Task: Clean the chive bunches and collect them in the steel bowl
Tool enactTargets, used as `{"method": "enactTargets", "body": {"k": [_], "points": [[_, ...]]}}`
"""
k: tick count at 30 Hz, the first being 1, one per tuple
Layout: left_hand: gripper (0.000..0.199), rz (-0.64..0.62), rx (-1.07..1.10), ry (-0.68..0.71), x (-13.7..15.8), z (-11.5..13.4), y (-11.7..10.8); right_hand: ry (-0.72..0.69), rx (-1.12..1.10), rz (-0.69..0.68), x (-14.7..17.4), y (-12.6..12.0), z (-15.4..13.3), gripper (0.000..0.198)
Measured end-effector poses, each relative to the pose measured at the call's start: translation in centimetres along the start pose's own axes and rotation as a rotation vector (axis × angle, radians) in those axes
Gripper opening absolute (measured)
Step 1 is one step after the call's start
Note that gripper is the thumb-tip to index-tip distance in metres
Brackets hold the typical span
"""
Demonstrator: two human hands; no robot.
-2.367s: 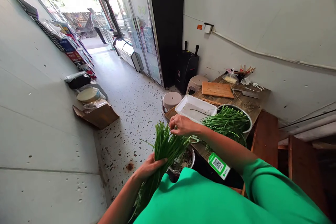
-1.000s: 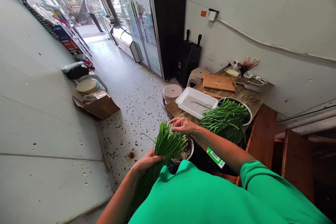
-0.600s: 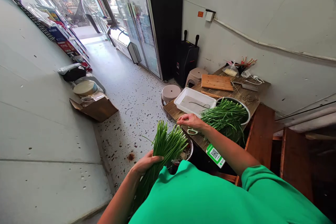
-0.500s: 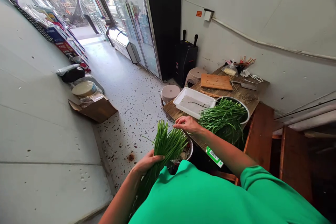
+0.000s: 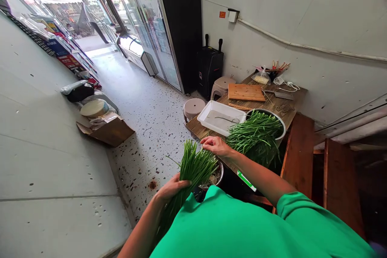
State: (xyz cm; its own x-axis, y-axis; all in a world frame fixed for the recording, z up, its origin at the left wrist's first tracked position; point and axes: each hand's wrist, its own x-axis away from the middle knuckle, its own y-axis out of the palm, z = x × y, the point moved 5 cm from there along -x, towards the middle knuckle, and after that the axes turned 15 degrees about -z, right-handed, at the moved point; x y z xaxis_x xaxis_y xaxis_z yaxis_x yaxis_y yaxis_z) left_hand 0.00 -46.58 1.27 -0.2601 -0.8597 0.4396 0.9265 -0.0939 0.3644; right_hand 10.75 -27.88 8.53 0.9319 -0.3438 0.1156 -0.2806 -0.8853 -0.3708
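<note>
My left hand (image 5: 173, 187) is wrapped round a thick bunch of green chives (image 5: 195, 165), held upright and tilted in front of my body. At the bunch's top ends is my right hand (image 5: 218, 146), its thumb and fingers pinched together at the stalk tips; a chive stalk seems to be between them, partly hidden. Below the bunch shows the rim of a waste bin (image 5: 222, 174) with scraps inside. More chives (image 5: 254, 131) are heaped in a round basin (image 5: 284, 129) on the table's near side. A white tray (image 5: 222, 113) sits beside them.
On the wooden table (image 5: 290, 107) lie a cutting board (image 5: 246, 92), a cleaver (image 5: 283, 95) and a bag (image 5: 261, 77). Stools (image 5: 194, 107) stand beyond its left edge. A wooden bench (image 5: 299, 153) is to the right, a cardboard box (image 5: 112, 131) by the left wall.
The view has shifted slightly. My right hand stays at the chive tips with its fingers drawn a little closer to them; my left hand keeps its grip on the bunch.
</note>
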Motion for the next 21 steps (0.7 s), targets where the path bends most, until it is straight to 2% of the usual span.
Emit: {"method": "enactTargets", "body": {"k": [4,9,16,21], "points": [[0.030,-0.036,0.078,-0.066,-0.1,-0.3,0.4,-0.098,-0.016,-0.032,0.7,0.1,-0.9,0.021],[0.037,-0.017,0.162,-0.092,-0.3,-0.2,0.6,-0.175,-0.050,-0.057,1.3,0.3,-1.7,0.023],[0.039,-0.025,0.203,-0.080,-0.6,0.3,0.6,-0.128,-0.114,0.000,1.7,0.3,-1.6,0.020],[0.036,-0.039,0.213,-0.089,-0.8,0.0,0.7,-0.092,-0.064,0.039,1.9,0.1,-1.8,0.024]]}}
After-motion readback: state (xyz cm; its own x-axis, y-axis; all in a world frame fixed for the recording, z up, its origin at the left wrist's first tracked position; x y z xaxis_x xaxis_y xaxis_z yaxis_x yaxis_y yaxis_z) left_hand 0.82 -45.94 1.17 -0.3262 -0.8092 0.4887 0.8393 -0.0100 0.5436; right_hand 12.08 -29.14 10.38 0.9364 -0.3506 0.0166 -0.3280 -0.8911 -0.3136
